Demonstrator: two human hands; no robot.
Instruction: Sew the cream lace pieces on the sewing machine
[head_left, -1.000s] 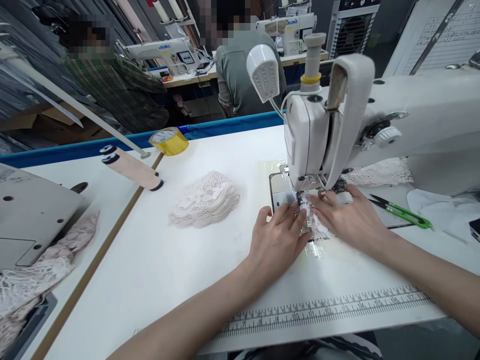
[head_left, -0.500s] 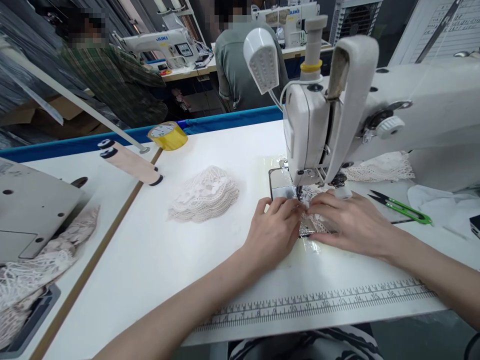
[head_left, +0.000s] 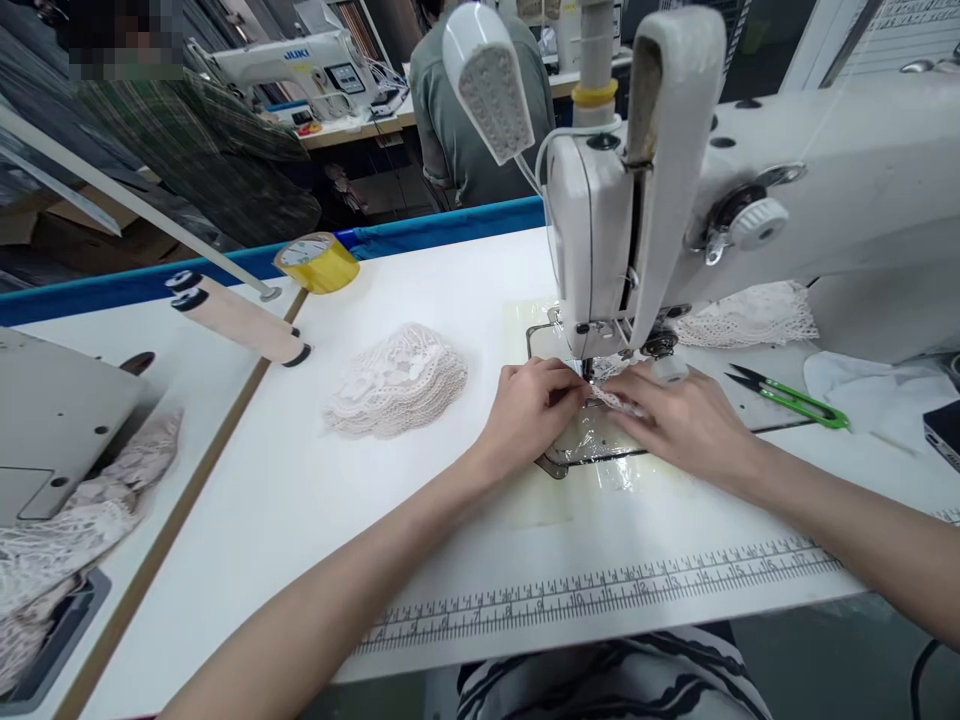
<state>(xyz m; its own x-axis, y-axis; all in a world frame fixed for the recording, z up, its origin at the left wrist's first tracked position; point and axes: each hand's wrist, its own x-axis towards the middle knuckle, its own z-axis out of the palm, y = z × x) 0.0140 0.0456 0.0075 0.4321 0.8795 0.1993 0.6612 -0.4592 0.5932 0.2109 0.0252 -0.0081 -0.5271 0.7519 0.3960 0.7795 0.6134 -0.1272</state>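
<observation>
Under the needle of the white sewing machine (head_left: 600, 250) lies a small piece of white lace (head_left: 616, 400), mostly covered by my fingers. My left hand (head_left: 536, 400) is closed at the left of the presser foot, its fingertips pinching the lace edge close to the needle. On the other side, my right hand (head_left: 675, 415) grips the lace between thumb and fingers. To the left, a stack of lace pieces (head_left: 397, 385) rests on the white table (head_left: 300, 530). More lace (head_left: 750, 315) lies behind the needle, beneath the machine arm.
Green thread snips (head_left: 791, 397) lie right of my right hand, near a white cloth (head_left: 862, 390). Peach thread cones (head_left: 240, 325) and yellow tape (head_left: 319, 263) sit at the back left. A ruler strip (head_left: 600, 597) lines the front edge. Two people work beyond the blue-edged table.
Both hands have drawn in closer to the needle, and the lace strip between them now shows. The clear-taped plate in front of them is more exposed. The whole view has shifted slightly.
</observation>
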